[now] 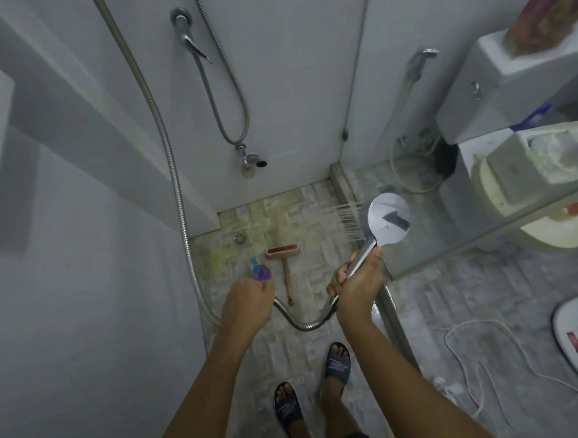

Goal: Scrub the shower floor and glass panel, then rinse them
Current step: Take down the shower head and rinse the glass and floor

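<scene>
My right hand (358, 282) grips the handle of a chrome shower head (389, 218), which sprays water leftward beside the glass panel (432, 234). My left hand (248, 296) is closed in a fist on the metal shower hose (306, 325), which loops between both hands. On the shower floor (314, 214), small tiles with yellowish stains, lies a scrub brush (285, 262) with a red head and wooden handle. A purple and blue bottle (261, 272) stands just beyond my left hand.
A floor drain (240, 238) sits near the far left corner. A wall tap (188, 40) and a lower valve (249, 162) are on the far wall. Behind the glass are a toilet (548, 205), a bidet sprayer (417, 64) and a white cord (489, 359). My feet in slippers (287, 409) stand on the tiles.
</scene>
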`<state>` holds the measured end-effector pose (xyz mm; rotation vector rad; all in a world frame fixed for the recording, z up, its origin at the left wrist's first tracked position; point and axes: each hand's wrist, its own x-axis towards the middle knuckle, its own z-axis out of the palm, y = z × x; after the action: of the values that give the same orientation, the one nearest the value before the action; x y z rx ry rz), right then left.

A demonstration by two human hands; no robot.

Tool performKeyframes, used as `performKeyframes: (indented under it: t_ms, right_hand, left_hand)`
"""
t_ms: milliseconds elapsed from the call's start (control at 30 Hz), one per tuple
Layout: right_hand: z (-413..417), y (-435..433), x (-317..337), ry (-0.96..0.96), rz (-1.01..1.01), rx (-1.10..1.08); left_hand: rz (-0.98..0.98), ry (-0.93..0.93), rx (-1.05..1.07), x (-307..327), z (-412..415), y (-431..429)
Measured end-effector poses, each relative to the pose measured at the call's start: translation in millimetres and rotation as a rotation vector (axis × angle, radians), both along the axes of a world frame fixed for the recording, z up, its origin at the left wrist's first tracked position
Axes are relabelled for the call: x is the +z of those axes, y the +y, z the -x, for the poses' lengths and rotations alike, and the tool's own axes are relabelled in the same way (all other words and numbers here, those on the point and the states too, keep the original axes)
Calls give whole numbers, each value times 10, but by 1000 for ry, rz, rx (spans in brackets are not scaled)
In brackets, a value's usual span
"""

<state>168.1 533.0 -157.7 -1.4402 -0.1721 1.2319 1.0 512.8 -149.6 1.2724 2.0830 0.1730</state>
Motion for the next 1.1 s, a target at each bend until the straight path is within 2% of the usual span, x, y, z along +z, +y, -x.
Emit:
performKeyframes:
  t_ms: [200,367,733,1100]
  right_hand:
    - [-172,218,-107,48,36,27]
    - [-431,500,-71,25,81,-87]
    - [-1042,889,65,-180,-62,-142]
    - [-1139,1062,27,-145,-31,-106]
  left_hand:
    - [26,8,11,-55,-155,246]
    - [48,0,16,-78,-352,484]
    - [35,15,-169,-29,-1066,993]
    - [32,-3,-130,38,-1171,1189]
